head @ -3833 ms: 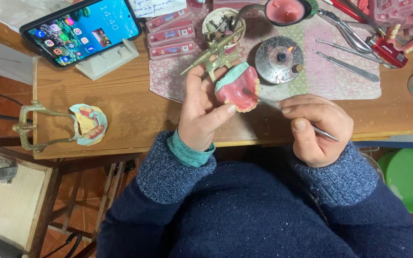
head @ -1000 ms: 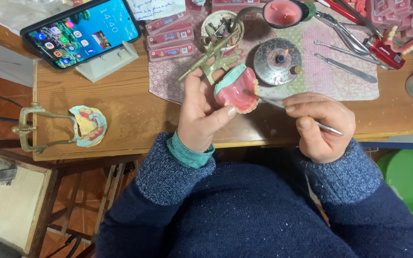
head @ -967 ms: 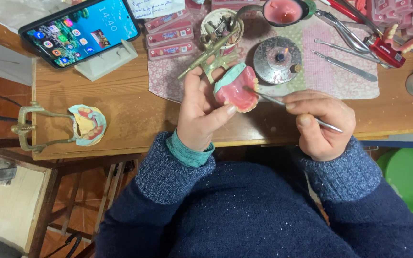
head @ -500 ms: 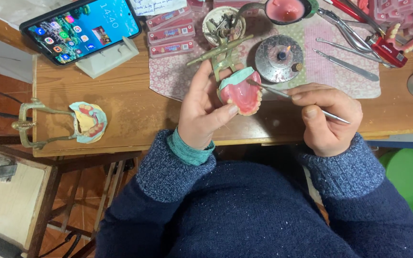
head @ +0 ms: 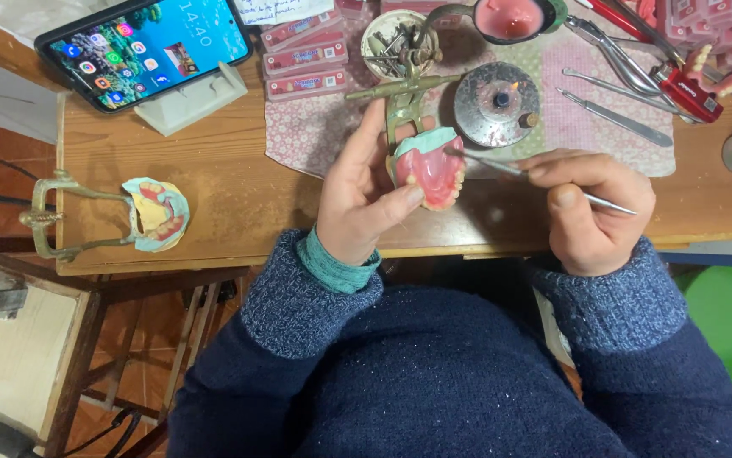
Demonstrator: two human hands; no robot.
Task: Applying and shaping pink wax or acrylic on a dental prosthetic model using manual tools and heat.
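Left hand point(head: 366, 203) grip closed around the pink wax denture point(head: 430, 165) on its brass articulator point(head: 400, 93), held centre frame, just above the near edge of the worktop point(head: 230, 178). Right hand point(head: 590, 212) pinches a thin metal carving tool point(head: 544, 182) pen-style, tip touching the denture's right edge.

We read this as wax trimming along the tooth line. Next move likely needs short, light strokes with the left hand rotating the model; too much pressure could shift a tooth.

Room: crowded behind. The round metal burner point(head: 495, 103) sits just beyond the tool tip, and it looks lit, so we'd keep knuckles low. Pink wax bowl point(head: 510, 17), tweezers point(head: 616, 114) and pliers point(head: 637, 51) fill the upper right. Upper left has a phone on a stand point(head: 145, 47); a second articulator with cast point(head: 120, 216) sits at left, well apart. Open wood between it and the hands is the free space.
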